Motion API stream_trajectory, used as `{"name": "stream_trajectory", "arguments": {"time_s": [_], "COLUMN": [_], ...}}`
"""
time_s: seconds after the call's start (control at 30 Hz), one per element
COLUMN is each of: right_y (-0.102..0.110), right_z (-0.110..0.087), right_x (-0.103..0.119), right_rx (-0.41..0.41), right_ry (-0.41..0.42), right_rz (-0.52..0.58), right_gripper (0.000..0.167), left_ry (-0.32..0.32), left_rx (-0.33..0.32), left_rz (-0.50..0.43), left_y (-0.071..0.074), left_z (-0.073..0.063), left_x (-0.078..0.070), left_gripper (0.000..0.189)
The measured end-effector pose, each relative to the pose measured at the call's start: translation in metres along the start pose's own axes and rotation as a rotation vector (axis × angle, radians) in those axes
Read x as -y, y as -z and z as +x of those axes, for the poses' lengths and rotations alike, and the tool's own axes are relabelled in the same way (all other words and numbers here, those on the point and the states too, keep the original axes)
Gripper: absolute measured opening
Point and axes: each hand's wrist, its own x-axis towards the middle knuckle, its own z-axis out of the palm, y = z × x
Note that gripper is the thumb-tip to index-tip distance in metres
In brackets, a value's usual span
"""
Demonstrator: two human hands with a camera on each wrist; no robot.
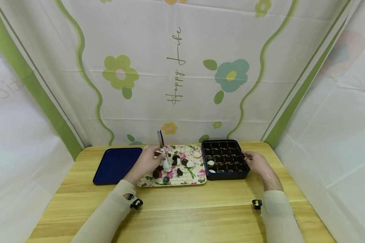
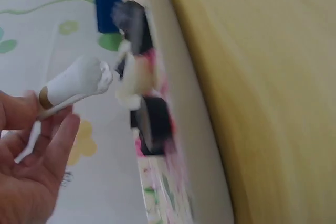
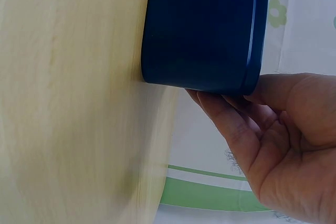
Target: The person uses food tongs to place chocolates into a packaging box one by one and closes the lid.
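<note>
My left hand (image 1: pixel 149 159) pinches a pair of tongs (image 1: pixel 166 164) over the flowered tray (image 1: pixel 158 183). Their white end, with a gold band, points down in the head view, and a flat metal part rises above the fingers. Dark pieces that look like chocolates (image 1: pixel 179 171) lie scattered on the tray, among white ones (image 1: pixel 190 164). At the right, my right hand (image 1: pixel 257 163) grips the side of a dark blue box (image 1: pixel 228 176), thumb at the rim and fingers against the outer wall. Inside is a brown compartment insert (image 1: pixel 228 157), with white pieces (image 1: pixel 211 162) in its left column.
A flat blue lid (image 1: pixel 117 167) lies left of the tray, close to its edge. Tray and box stand side by side toward the back of the wooden table (image 1: pixel 194 212). A printed curtain (image 1: pixel 194 111) hangs behind, with more cloth on both sides.
</note>
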Motion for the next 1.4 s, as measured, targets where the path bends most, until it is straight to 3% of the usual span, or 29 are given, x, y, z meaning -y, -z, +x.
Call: {"name": "stream_trajectory", "arguments": {"time_s": [0.1, 0.3, 0.5, 0.63, 0.87, 1.03, 1.2, 1.3, 1.4], "right_y": [0.000, 0.000, 0.001, 0.000, 0.000, 0.001, 0.001, 0.000, 0.000], "right_z": [0.000, -0.001, -0.001, -0.001, 0.000, 0.000, 0.001, 0.001, 0.001], "right_x": [0.000, 0.000, 0.000, -0.001, -0.001, -0.001, -0.002, -0.002, -0.003], "right_rx": [0.001, 0.013, 0.008, 0.011, 0.005, 0.003, 0.009, 0.005, 0.006], "right_ry": [-0.003, -0.010, -0.004, 0.001, 0.008, 0.005, 0.003, 0.006, 0.004], "right_rz": [0.000, 0.004, -0.002, 0.002, -0.008, -0.011, -0.012, -0.014, -0.013], "right_gripper": [0.047, 0.047, 0.047, 0.047, 0.046, 0.046, 0.046, 0.046, 0.047], "left_ry": [-0.031, -0.219, -0.263, -0.211, 0.025, 0.137, 0.109, 0.050, -0.042], "left_rx": [0.025, 0.085, 0.144, 0.103, 0.036, 0.032, -0.017, -0.032, -0.001], "left_rz": [-0.019, 0.038, 0.090, 0.124, -0.003, -0.059, -0.025, -0.015, 0.006], "left_y": [0.002, 0.006, -0.002, -0.007, -0.009, -0.011, -0.009, -0.006, -0.001], "left_z": [0.000, -0.005, -0.007, -0.005, 0.000, 0.004, 0.003, 0.001, -0.003], "left_x": [-0.001, 0.001, 0.006, 0.006, -0.002, -0.003, 0.001, 0.003, 0.003], "left_gripper": [0.024, 0.012, 0.006, 0.005, 0.022, 0.018, 0.025, 0.029, 0.023]}}
